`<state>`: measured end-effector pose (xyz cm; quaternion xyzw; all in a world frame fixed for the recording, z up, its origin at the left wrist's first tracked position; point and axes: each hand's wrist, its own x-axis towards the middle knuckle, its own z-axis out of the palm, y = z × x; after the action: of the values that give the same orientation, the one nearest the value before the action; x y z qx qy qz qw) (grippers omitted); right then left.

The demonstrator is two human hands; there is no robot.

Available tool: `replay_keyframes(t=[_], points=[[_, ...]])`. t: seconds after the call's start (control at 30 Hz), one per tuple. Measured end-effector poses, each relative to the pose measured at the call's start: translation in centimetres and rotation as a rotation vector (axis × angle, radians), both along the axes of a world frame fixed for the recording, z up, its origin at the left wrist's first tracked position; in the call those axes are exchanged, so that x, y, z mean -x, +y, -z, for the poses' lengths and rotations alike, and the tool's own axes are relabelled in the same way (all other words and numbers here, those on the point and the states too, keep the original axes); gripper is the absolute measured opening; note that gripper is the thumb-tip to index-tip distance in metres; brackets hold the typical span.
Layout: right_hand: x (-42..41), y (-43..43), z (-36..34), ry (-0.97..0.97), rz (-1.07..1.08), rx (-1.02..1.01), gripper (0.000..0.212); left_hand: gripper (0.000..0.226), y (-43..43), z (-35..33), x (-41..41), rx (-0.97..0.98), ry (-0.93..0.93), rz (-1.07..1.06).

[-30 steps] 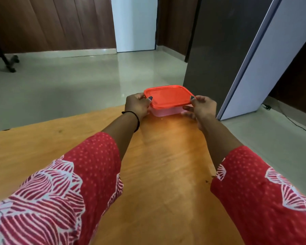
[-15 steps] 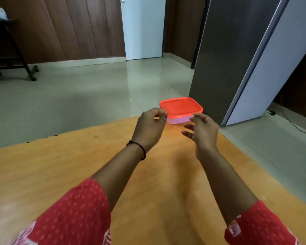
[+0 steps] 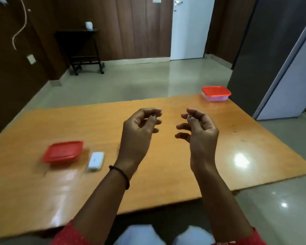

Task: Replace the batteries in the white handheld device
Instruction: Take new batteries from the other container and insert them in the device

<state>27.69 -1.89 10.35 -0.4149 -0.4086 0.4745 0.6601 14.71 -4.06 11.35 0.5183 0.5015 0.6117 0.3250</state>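
Head view: your left hand (image 3: 140,131) and right hand (image 3: 198,131) hover above orange table (image 3: 254,147), fingers loosely curled, holding nothing. White handheld device (image 3: 95,160) lies flat, left of your hands, just beside near red-lidded container (image 3: 63,152). Far red-lidded container (image 3: 216,93) parked at far corner, probably to clear workspace. Left hand closest for pickup.
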Motion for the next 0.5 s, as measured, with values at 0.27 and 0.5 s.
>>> replay_keyframes(t=[0.27, 0.5], points=[[6.0, -9.4, 4.6, -0.098, -0.126, 0.115, 0.017, 0.023, -11.1, 5.5, 6.5, 0.155, -0.224, -0.22], [12.9, -6.9, 11.3, -0.436, -0.348, 0.188, 0.019, 0.022, -8.8, 13.1, 14.0, 0.291, -0.368, -0.522]])
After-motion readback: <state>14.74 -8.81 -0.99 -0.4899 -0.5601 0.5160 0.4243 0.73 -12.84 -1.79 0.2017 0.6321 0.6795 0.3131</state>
